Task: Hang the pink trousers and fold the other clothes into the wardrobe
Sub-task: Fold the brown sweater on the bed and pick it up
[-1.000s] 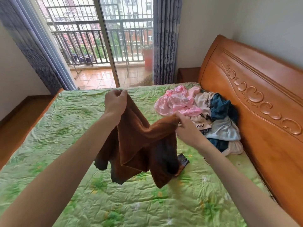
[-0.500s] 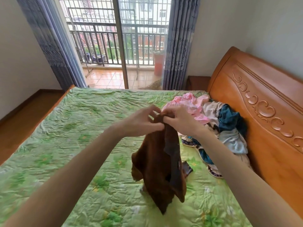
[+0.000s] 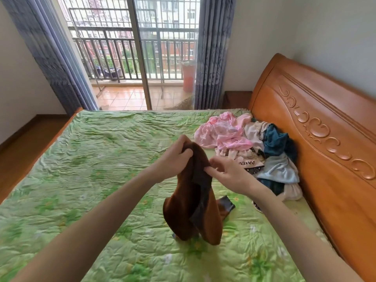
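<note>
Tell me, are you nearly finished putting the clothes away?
Not nearly. Nothing looks put away yet; no wardrobe is in view. In hand: the left hand grips the top of a brown garment above the green bed cover, while the right hand pinches its edge. Left: the pink trousers lie crumpled, unhung, in the pile of clothes by the headboard.

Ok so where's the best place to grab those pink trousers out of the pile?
Probably the raised pink fold nearest the open bedspread, coming from the left side. The pink trousers lie crumpled at the pile's far left edge, so that side is unobstructed; the waistband can't be made out.
</note>
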{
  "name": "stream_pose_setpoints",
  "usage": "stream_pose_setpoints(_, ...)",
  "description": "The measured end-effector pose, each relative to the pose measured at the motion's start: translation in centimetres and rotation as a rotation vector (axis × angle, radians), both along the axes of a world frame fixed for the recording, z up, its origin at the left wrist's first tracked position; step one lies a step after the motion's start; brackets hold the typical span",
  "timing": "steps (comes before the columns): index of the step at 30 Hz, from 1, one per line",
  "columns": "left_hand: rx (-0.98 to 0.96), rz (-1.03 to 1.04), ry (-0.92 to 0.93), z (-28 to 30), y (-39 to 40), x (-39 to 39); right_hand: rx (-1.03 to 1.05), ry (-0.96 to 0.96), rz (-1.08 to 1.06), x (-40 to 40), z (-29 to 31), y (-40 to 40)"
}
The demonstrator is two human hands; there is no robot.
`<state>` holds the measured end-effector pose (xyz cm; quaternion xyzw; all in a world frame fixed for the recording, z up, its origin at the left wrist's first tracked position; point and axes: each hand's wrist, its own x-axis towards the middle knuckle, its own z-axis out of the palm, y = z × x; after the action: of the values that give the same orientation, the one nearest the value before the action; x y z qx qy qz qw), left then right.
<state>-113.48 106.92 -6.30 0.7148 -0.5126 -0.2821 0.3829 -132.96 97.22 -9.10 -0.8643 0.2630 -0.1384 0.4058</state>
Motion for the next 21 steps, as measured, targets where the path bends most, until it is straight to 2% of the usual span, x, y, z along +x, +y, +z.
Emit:
stream_pose_setpoints(5, -0.059, 0.068, 0.118, 0.6, 1.0, 0.6, 0.060, -0.105, -0.081, 1.1, 3.0, -1.0)
stream_pose_setpoints(9, -0.063, -0.070, 0.075, 2.0, 1.4, 1.0, 0.173, -0.157, -0.037, 2.9, 6.1, -1.8)
stream_pose_setpoints(12, -0.123, -0.138, -0.176, 3.4, 0.9, 0.5, 0.185, -0.148, 0.007, 3.9, 7.9, -2.1)
stream_pose_setpoints(14, -0.152, -0.104, -0.236, 4.0, 0.5, 0.1, 0.121, -0.163, 0.010, 4.0, 8.3, -2.2)
stream_pose_setpoints(18, -0.165, 0.000, 0.013, 4.3, 0.3, -0.6, 0.118, -0.318, -0.071, 1.9, 5.4, -2.1)
stream_pose_setpoints(21, -0.215, 0.090, 0.234, 4.3, 0.4, -1.0, 0.076, -0.274, -0.075, -1.1, 0.0, -1.6)
